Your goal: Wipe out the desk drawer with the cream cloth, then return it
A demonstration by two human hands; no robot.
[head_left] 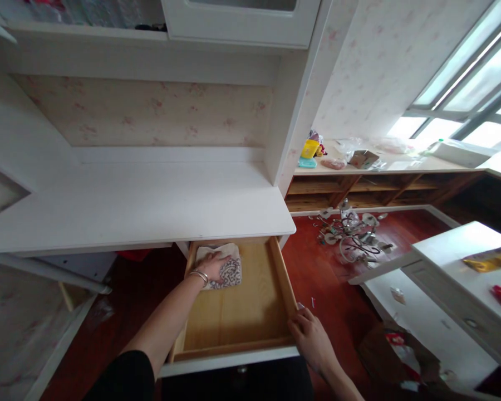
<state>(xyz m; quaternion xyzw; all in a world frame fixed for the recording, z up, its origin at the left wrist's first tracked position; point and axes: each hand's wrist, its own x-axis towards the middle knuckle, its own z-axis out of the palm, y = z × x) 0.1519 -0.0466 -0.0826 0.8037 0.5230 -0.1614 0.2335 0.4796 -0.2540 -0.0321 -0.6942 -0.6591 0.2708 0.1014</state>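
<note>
A wooden drawer (246, 301) with a white front is pulled out from under the white desk (150, 200). Inside it, against the back left corner, lies a folded patterned cloth (230, 273), light with a dark swirl print. My left hand (211, 266), with a bangle at the wrist, rests flat on top of this cloth, fingers stretched out. At the drawer's front right corner, my right hand (309, 331) is closed over the side wall. Something small and pale shows by its fingertips, too small to name.
A metal chandelier (354, 236) lies on the red floor to the right. Beyond it, a low wooden shelf unit (359, 186) carries a yellow container (310, 148) and plastic bags. White furniture (463, 278) lies at right, beside an open cardboard box (396, 356). An upper cabinet (242, 22) overhangs the desk.
</note>
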